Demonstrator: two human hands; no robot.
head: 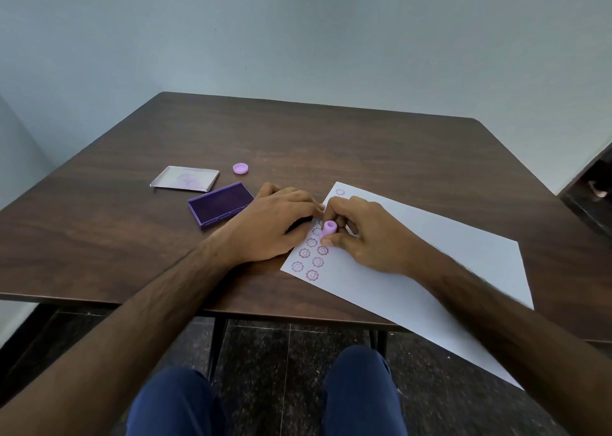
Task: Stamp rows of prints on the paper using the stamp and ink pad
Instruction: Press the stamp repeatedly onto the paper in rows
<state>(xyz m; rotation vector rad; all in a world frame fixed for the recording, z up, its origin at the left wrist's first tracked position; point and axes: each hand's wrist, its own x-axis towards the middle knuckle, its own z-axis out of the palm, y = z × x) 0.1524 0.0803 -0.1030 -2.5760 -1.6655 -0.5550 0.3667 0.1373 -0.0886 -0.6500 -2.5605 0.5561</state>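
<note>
Brown counter (331,144): right hand (364,237) pinches the stamp (329,228) tight, upright on the paper (430,253); left hand (275,223) lies flat, holding nothing.

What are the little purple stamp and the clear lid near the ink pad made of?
The stamp looks like matte lilac plastic: smooth, evenly coloured, moulded round. The clear lid seems hard transparent plastic; the table shows through, its edges catch light, and purple ink smears it.

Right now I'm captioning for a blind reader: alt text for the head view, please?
The right hand presses a lilac stamp onto white paper beside flower-face prints, while the left hand steadies the sheet. An open purple ink pad sits left.
</note>
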